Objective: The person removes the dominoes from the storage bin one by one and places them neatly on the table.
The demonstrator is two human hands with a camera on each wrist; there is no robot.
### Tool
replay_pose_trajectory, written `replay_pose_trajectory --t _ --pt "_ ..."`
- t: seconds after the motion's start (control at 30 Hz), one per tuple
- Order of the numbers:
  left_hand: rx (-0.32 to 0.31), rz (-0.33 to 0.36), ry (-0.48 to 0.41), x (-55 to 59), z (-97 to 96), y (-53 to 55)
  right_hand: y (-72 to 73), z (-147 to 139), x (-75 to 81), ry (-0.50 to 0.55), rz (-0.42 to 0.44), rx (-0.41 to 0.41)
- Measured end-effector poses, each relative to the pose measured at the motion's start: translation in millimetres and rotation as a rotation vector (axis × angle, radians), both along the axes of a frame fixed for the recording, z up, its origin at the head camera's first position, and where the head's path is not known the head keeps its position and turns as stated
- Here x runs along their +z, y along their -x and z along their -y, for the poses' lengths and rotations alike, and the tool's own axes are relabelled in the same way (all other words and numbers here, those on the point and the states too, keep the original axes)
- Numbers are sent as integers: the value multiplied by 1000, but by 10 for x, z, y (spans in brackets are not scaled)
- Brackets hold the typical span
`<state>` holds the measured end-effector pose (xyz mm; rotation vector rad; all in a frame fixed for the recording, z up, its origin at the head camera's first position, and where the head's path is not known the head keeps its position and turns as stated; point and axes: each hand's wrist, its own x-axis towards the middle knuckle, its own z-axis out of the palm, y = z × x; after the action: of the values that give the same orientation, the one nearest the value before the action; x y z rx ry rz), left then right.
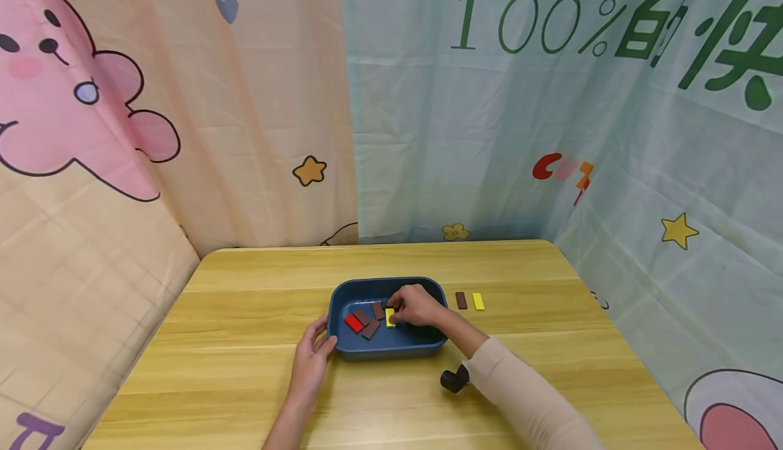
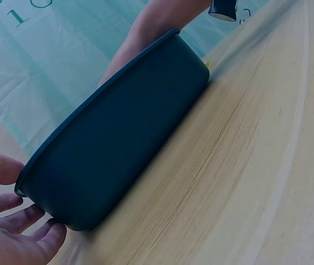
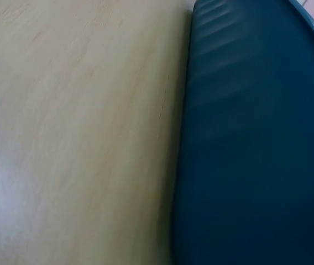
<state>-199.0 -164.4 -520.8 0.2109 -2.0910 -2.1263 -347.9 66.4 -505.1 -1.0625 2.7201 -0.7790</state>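
Note:
A dark blue plastic tub stands on the table with several small flat rectangular blocks inside. Among them are a red block, a yellow block and brown blocks, one of them a brown block near the front. At the tub's left end my left hand grips the wall, its thumb by the rim and its fingers against the outside. My right hand reaches in over the right side, fingertips bent down at the yellow block and a dark block beside it. Whether it pinches either is hidden.
Right of the tub, a brown block and another yellow block lie apart on the wooden table. A black object shows by the right sleeve. Printed curtains hang behind the table and at both sides.

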Motion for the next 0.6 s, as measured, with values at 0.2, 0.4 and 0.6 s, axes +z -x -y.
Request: replay_pose_trajectory --t 0.2,0.4,0.6 --pt "4 3 -3 7 6 6 -4 16 2 -29 -69 58" --pt "-2 10 4 2 12 7 -10 15 -7 -31 -48 33" --pt "-6 9 4 -5 8 1 -11 3 -14 -10 -36 39"
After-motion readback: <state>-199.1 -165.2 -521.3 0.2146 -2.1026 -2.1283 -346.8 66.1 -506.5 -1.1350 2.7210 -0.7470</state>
